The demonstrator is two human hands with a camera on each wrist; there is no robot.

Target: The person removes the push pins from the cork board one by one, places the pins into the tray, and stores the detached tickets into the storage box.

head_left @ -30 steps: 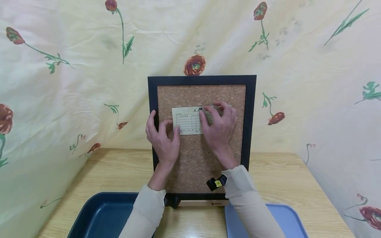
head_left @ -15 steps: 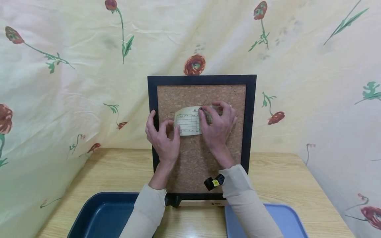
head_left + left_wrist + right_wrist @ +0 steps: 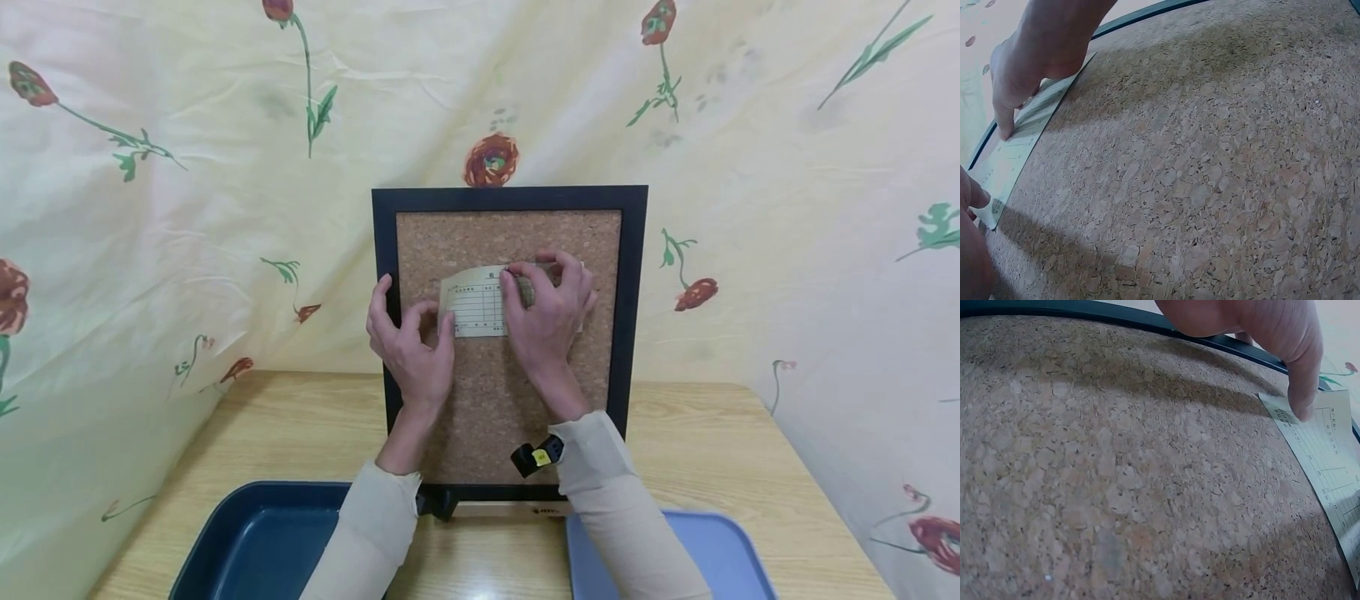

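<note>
A pale green printed receipt slip (image 3: pixel 476 302) lies across the upper middle of an upright cork board (image 3: pixel 480 400) with a black frame. At the slip's left edge my left hand (image 3: pixel 416 354) pinches it between thumb and index finger; the right wrist view shows that thumb (image 3: pixel 1304 394) on the ruled corner (image 3: pixel 1329 428). My right hand (image 3: pixel 551 325) covers the slip's right half. Its thumb and index finger pinch a small dark push pin (image 3: pixel 506 268) at the top edge, mostly hidden by the fingertips.
A dark blue tray (image 3: pixel 258 486) sits at the front left of the wooden table (image 3: pixel 315 425), and a light blue tray (image 3: pixel 723 529) at the front right, partly under the right sleeve. Flowered cloth (image 3: pixel 570 108) hangs behind the board.
The slip's left end has bent and shifted slightly right since the earliest frame. The right wrist has moved slightly left, while its fingers stay at the top edge. The left hand has hardly moved.
</note>
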